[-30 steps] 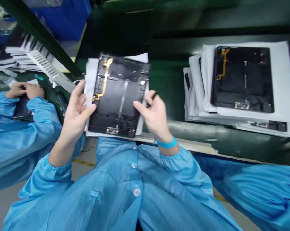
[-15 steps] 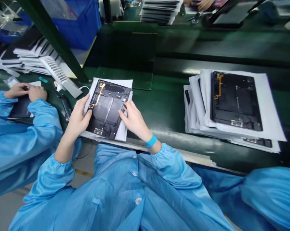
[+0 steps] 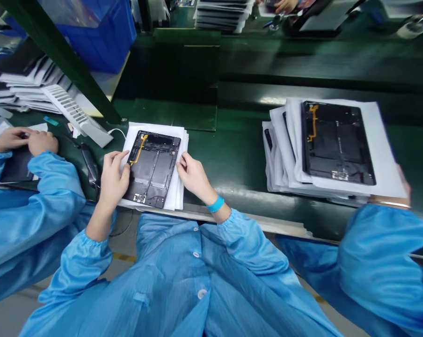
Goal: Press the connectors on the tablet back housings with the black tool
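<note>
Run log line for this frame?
left hand: at edge of tablet back panel | right hand: at edge of white sheets | surface: green bench

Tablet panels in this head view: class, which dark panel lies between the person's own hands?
The dark panel on the white sheets, between the left hand and right hand. The other dark panel lies right, on a bigger stack, clear of both hands.
</note>
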### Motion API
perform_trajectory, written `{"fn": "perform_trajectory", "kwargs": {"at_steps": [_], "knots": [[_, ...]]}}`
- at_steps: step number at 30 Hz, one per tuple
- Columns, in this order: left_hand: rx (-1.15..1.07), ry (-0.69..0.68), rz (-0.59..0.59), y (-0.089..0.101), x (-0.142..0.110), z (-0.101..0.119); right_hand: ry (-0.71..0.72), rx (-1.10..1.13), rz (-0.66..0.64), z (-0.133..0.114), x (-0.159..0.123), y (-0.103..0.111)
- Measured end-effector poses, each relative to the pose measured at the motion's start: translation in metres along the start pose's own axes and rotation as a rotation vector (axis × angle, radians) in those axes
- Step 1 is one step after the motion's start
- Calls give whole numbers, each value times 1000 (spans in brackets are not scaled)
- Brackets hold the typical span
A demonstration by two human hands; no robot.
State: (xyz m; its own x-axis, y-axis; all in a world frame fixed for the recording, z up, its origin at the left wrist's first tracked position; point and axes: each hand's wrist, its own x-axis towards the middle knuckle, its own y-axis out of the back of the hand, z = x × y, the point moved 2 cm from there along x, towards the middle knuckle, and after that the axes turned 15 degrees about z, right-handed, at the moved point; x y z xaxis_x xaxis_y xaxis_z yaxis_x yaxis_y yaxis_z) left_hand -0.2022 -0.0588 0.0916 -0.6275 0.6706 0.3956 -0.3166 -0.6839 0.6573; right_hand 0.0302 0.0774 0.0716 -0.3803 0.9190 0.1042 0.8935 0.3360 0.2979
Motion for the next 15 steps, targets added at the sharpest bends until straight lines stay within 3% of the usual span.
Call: {"fn": "perform_trajectory", "kwargs": {"at_steps": [4, 8, 12, 15], "knots": [[-142, 146, -17, -10, -2, -2, -149, 112, 49, 5, -3, 1], [-291, 469, -66, -7, 3, -12, -380, 300, 124, 17, -21, 12], [-425, 825, -299, -2, 4, -16, -680, 500, 30, 24, -56, 22], [-493, 998, -421, -4, 7, -13, -777, 578, -48, 23, -69, 17]]}}
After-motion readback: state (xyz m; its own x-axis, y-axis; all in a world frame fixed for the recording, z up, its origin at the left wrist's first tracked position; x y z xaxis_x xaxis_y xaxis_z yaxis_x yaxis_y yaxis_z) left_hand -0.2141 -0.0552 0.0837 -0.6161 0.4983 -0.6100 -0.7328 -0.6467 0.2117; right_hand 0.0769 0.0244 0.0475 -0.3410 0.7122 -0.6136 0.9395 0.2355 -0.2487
